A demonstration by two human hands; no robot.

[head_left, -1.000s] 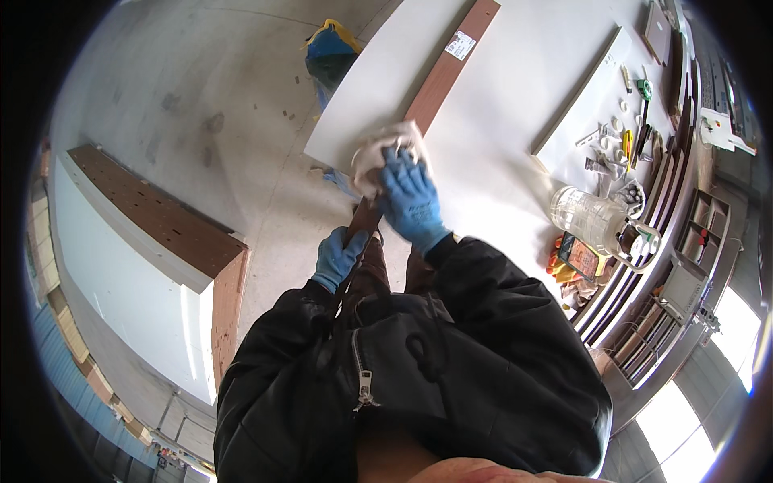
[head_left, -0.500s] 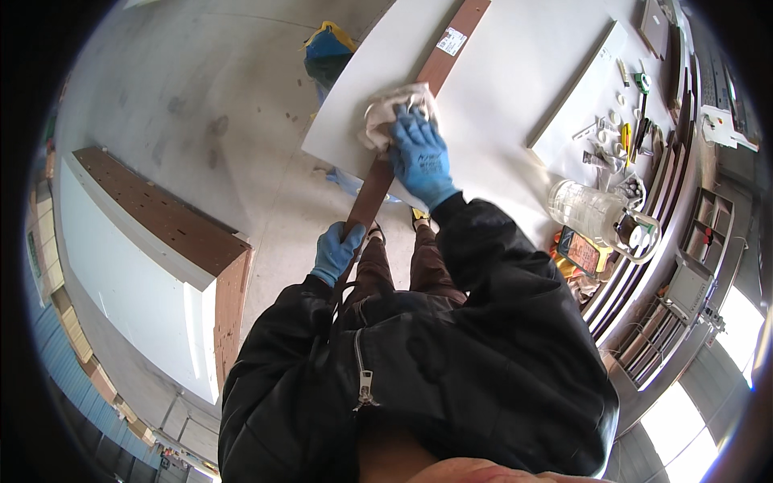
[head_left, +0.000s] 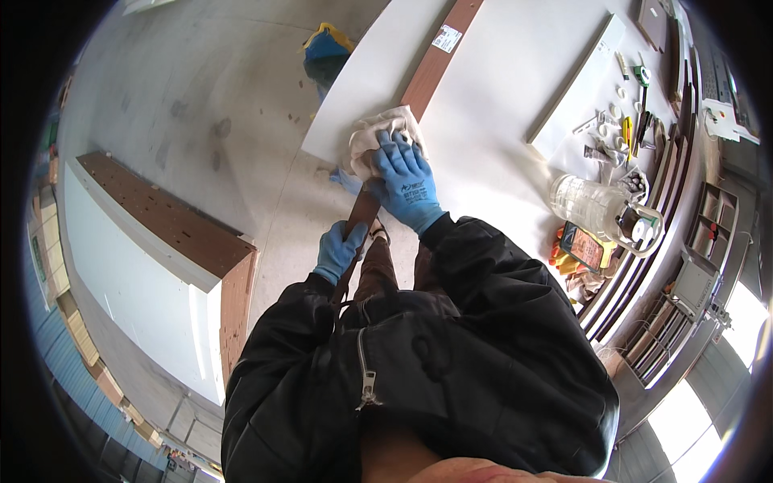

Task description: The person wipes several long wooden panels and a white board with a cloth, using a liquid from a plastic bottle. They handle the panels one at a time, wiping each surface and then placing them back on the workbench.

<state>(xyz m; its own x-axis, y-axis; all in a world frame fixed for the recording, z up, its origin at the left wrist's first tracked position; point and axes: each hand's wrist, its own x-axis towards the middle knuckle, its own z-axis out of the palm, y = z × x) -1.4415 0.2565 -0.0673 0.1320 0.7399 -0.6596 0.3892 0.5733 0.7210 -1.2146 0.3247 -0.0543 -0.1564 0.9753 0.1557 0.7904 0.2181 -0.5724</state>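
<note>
A long, narrow brown board (head_left: 436,71) with a white label lies over the white tabletop (head_left: 483,121), its near end reaching past the edge toward my body. My left hand (head_left: 338,250), in a blue glove, is closed round that near end. My right hand (head_left: 409,183), gloved alike, presses a crumpled off-white cloth (head_left: 368,143) against the board just inside the table's edge. The cloth hides the board's surface beneath it, and my right fingers rest over its top.
To the right are a clear plastic jug (head_left: 586,201), a phone (head_left: 581,245), a green tape measure (head_left: 641,75), a yellow utility knife (head_left: 627,131) and a white panel (head_left: 578,87). A stack of white and brown panels (head_left: 145,274) stands left. A blue-and-yellow bag (head_left: 326,56) sits beyond the table edge.
My right hand has slid the cloth along the board toward me and slightly left. My left hand keeps its hold on the near end.
</note>
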